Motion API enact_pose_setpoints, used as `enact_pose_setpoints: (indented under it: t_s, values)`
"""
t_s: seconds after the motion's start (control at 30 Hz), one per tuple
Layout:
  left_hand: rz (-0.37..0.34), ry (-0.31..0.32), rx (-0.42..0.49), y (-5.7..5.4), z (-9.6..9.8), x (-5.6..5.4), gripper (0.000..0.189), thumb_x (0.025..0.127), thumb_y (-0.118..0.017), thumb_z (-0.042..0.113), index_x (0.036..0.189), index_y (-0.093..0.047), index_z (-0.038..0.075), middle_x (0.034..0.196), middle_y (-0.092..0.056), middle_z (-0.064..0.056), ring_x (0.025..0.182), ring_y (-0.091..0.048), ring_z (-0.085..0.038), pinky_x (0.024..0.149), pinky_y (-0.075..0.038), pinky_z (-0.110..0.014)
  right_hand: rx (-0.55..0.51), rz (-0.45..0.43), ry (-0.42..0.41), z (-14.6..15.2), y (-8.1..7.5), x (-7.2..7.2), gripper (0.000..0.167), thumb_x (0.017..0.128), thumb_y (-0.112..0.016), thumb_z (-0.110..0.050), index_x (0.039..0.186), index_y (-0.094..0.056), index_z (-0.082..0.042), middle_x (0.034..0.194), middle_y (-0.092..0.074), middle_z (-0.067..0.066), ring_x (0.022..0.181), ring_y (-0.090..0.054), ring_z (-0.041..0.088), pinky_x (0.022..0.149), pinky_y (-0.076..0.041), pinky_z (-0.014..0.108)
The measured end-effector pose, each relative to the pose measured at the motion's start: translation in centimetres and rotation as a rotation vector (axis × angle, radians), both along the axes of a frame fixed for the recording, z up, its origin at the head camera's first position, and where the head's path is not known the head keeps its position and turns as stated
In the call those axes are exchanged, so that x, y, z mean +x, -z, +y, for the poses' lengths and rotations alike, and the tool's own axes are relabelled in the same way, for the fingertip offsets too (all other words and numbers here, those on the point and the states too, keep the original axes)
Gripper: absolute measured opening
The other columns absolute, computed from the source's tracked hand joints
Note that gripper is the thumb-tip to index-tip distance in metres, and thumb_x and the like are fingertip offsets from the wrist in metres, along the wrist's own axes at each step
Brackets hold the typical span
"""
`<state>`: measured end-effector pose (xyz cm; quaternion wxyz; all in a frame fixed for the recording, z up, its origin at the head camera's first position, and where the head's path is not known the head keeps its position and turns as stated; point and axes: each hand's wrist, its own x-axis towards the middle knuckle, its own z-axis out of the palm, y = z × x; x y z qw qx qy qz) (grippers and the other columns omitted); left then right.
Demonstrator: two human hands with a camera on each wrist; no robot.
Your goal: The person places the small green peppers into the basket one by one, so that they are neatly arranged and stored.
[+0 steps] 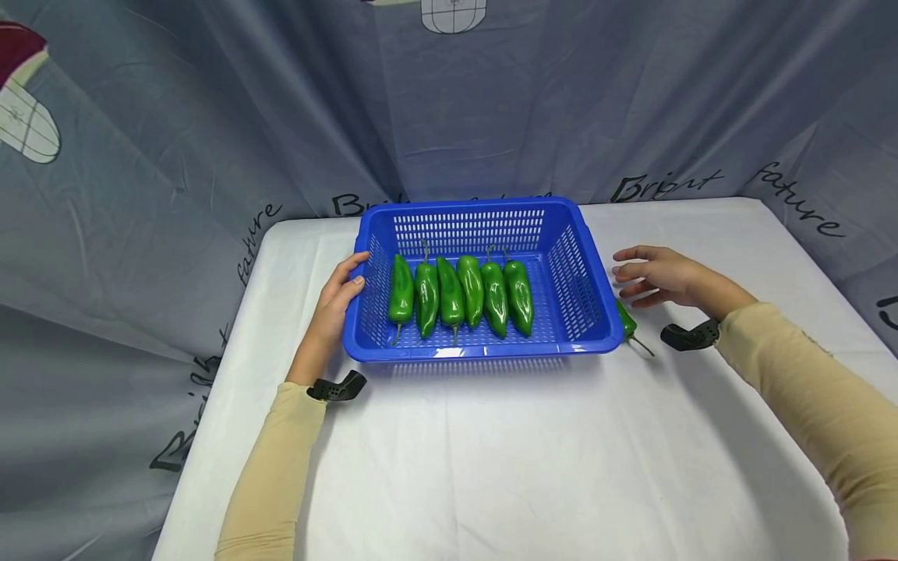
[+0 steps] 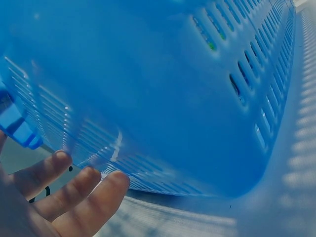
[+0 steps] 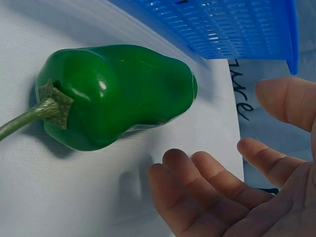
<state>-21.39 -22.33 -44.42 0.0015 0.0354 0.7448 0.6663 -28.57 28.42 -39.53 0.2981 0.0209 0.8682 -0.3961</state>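
A blue slotted basket (image 1: 575, 269) stands on the white table and holds several green peppers (image 1: 459, 294) laid side by side. My left hand (image 1: 338, 300) rests against the basket's left wall (image 2: 163, 98) with its thumb on the rim and its fingers (image 2: 79, 190) straight along the base. One more green pepper (image 1: 627, 319) lies on the table against the basket's right side, stem toward me. My right hand (image 1: 652, 276) hovers just above and right of that pepper (image 3: 116, 94), fingers (image 3: 207, 187) relaxed and spread, holding nothing.
The white tablecloth (image 1: 505, 460) spreads wide in front of the basket. A grey printed curtain (image 1: 210, 117) hangs close behind and on both sides of the table. The table's left edge (image 1: 210, 397) lies near my left forearm.
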Motion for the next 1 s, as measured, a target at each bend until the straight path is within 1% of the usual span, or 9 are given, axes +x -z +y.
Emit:
enact_pose_setpoints:
  t_s: [0.27,0.4,0.53,0.63,0.7,0.77,0.87,0.93,1.0]
  values:
    - [0.006,-0.001,0.002,0.0,0.0,0.0,0.049,0.106,-0.037,0.020,0.156,-0.039,0.016,0.169,-0.027,-0.005,0.154,-0.029,-0.032,0.126,-0.025,-0.057,-0.010,-0.014,0.002,-0.1,0.3,0.4,0.070,0.107,-0.048,-0.032,0.159,-0.017,0.002,0.150,-0.039,0.039,0.104,-0.068,0.023,0.096,-0.058,0.052]
    - [0.004,-0.003,0.000,0.0,0.1,0.0,0.049,0.107,-0.037,0.020,0.156,-0.039,0.016,0.169,-0.027,-0.004,0.155,-0.029,-0.031,0.126,-0.025,-0.056,0.001,-0.013,-0.001,-0.2,0.5,0.7,0.072,0.105,-0.050,-0.033,0.159,-0.018,0.002,0.149,-0.042,0.038,0.106,-0.069,0.025,0.095,-0.058,0.053]
    - [0.001,-0.004,0.002,0.0,0.1,0.0,0.049,0.107,-0.037,0.020,0.156,-0.039,0.016,0.169,-0.027,-0.005,0.155,-0.028,-0.031,0.126,-0.024,-0.056,0.013,-0.011,-0.020,-0.6,0.8,0.8,0.074,0.103,-0.055,-0.032,0.159,-0.020,0.001,0.139,-0.054,0.035,0.105,-0.068,0.027,0.094,-0.059,0.053]
    - [-0.004,-0.004,0.000,0.0,0.0,0.0,0.049,0.107,-0.037,0.020,0.156,-0.038,0.016,0.169,-0.026,-0.004,0.155,-0.027,-0.031,0.126,-0.023,-0.056,0.026,-0.016,-0.032,-0.8,1.1,0.7,0.076,0.100,-0.059,-0.031,0.159,-0.021,0.000,0.127,-0.063,0.027,0.100,-0.068,0.025,0.091,-0.060,0.051]
    - [-0.008,-0.004,-0.004,0.0,0.0,0.0,0.050,0.107,-0.037,0.021,0.156,-0.038,0.017,0.169,-0.025,-0.004,0.156,-0.026,-0.030,0.126,-0.023,-0.057,0.030,-0.021,-0.044,-1.0,1.2,0.7,0.077,0.100,-0.060,-0.031,0.159,-0.021,-0.001,0.123,-0.064,0.022,0.099,-0.066,0.025,0.090,-0.060,0.051]
    - [-0.011,-0.004,-0.002,0.1,0.0,0.0,0.050,0.107,-0.037,0.021,0.156,-0.038,0.017,0.170,-0.025,-0.004,0.156,-0.026,-0.030,0.127,-0.023,-0.056,0.034,-0.025,-0.058,-1.1,1.2,0.7,0.078,0.099,-0.061,-0.031,0.159,-0.021,-0.001,0.126,-0.062,0.026,0.100,-0.066,0.026,0.090,-0.060,0.052]
    - [-0.010,0.000,0.005,0.1,-0.1,-0.1,0.050,0.107,-0.037,0.020,0.156,-0.037,0.016,0.169,-0.025,-0.004,0.156,-0.026,-0.030,0.127,-0.023,-0.055,0.041,-0.032,-0.083,-1.3,1.2,0.8,0.081,0.098,-0.062,-0.031,0.159,-0.018,0.000,0.136,-0.054,0.035,0.106,-0.067,0.033,0.091,-0.059,0.055]
    - [-0.008,0.002,0.010,0.1,-0.1,-0.1,0.050,0.107,-0.037,0.020,0.156,-0.038,0.016,0.169,-0.026,-0.004,0.155,-0.027,-0.029,0.127,-0.024,-0.055,0.045,-0.032,-0.097,-1.5,1.2,0.8,0.084,0.097,-0.064,-0.030,0.159,-0.017,0.000,0.143,-0.048,0.038,0.108,-0.068,0.035,0.090,-0.059,0.056]
    - [-0.006,0.004,0.011,0.1,-0.1,-0.1,0.050,0.107,-0.037,0.020,0.156,-0.038,0.016,0.169,-0.026,-0.004,0.155,-0.028,-0.029,0.127,-0.024,-0.054,0.040,-0.032,-0.107,-1.7,1.3,0.9,0.086,0.097,-0.066,-0.030,0.159,-0.016,0.001,0.144,-0.046,0.039,0.108,-0.068,0.037,0.090,-0.059,0.056]
